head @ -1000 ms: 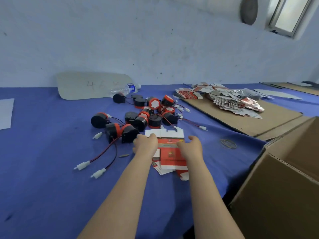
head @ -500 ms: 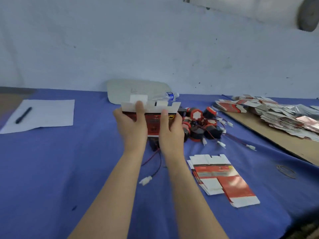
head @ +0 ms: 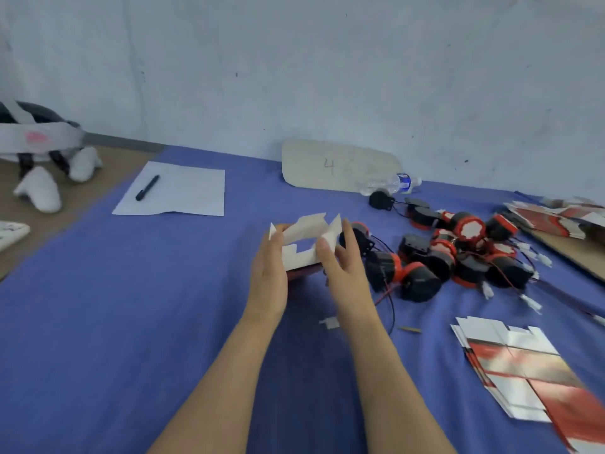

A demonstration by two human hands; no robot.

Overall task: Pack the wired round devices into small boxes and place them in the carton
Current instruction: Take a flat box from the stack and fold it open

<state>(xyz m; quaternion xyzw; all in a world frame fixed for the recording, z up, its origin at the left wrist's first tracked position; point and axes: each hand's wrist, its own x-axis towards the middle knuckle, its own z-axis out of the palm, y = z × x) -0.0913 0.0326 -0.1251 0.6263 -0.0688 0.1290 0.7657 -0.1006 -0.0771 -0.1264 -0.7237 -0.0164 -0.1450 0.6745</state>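
A small red-and-white box (head: 302, 247) is held above the blue cloth, popped open with its white flaps standing up. My left hand (head: 270, 273) grips its left side and my right hand (head: 343, 267) grips its right side. Just to the right lies a heap of black-and-red round devices (head: 458, 257) with red and black wires and white plugs. A stack of flat unfolded boxes (head: 523, 368) lies at the lower right. The carton is out of view.
White paper (head: 190, 191) with a black pen (head: 147, 187) lies at the back left. A cardboard piece (head: 340, 167) and a water bottle (head: 393, 184) lie by the wall. More flat boxes (head: 563, 217) sit on cardboard far right. White straps and cloths (head: 42, 152) lie far left.
Both hands lifted one flat box off the stack, raised it and spread it open into a box shape. The view swung left, so the carton left the frame.
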